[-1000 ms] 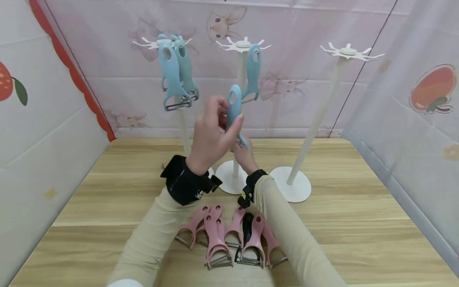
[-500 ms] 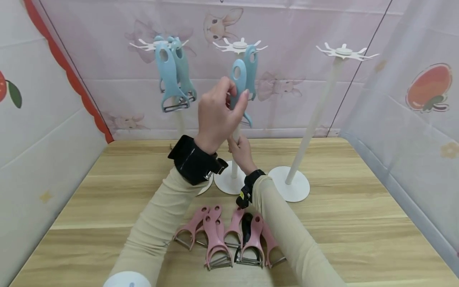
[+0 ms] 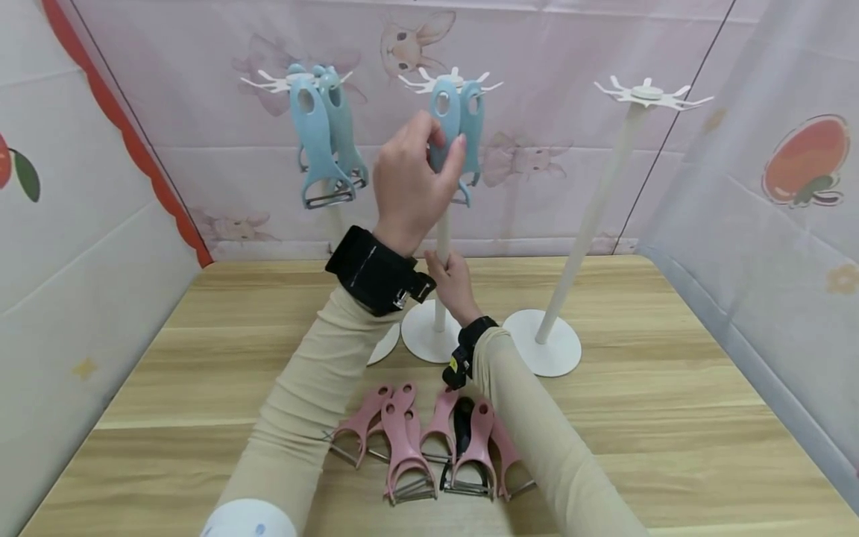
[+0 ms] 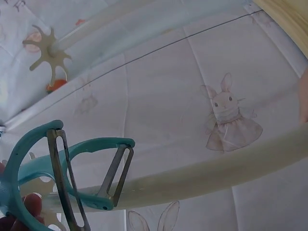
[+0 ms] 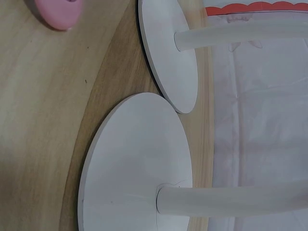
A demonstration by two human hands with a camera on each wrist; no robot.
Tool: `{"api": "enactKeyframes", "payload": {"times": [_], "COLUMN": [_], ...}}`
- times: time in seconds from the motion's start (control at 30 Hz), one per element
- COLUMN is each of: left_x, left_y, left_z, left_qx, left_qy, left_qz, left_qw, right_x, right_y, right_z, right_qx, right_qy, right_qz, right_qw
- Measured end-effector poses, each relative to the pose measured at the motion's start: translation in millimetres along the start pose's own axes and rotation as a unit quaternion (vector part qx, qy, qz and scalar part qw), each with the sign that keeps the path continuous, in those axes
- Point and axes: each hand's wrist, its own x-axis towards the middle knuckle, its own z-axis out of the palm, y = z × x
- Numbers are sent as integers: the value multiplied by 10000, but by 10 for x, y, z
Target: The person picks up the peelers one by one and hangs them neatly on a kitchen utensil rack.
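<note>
My left hand (image 3: 414,168) pinches a light blue peeler (image 3: 445,112) by its handle, up at the hooks of the middle white stand (image 3: 443,231). The handle's hole overlaps a hook there. Just to its right another blue peeler (image 3: 473,127) hangs from the same stand. In the left wrist view the held peeler's blade (image 4: 61,175) shows close in front of the hanging peeler's blade (image 4: 115,175). Lower down, my right hand (image 3: 455,283) grips the pole of the middle stand above its round base (image 5: 139,154).
Several blue peelers (image 3: 315,134) hang on the left stand. The right stand (image 3: 587,224) leans in view with bare hooks. Several pink peelers (image 3: 403,440) and a black peeler (image 3: 462,425) lie on the wooden table (image 3: 671,418) between my forearms.
My left hand has lifted the blue peeler up from mid-pole height to the hooks of the middle stand. My right hand has stayed at the pole.
</note>
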Motion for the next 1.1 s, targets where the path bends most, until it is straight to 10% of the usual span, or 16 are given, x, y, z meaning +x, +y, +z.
{"api": "enactKeyframes", "payload": {"times": [0.4,0.87,1.1], "left_x": [-190,-799,-1121], "left_y": [-107,-286,-328], "left_z": [35,-49,-197], "left_qx": [-98,-435,-59], "left_qy": [-535,-753,-1464], "left_qz": [-103,-17,-123], "left_qw": [9985,9962,9891], "right_x": [81,121,108], "right_y": [263,307,322], "right_z": [41,40,51], "right_qx": [248,-57,31], "right_qy": [23,76,112], "right_qz": [17,349,214], "right_qw": [9997,9993,9997]}}
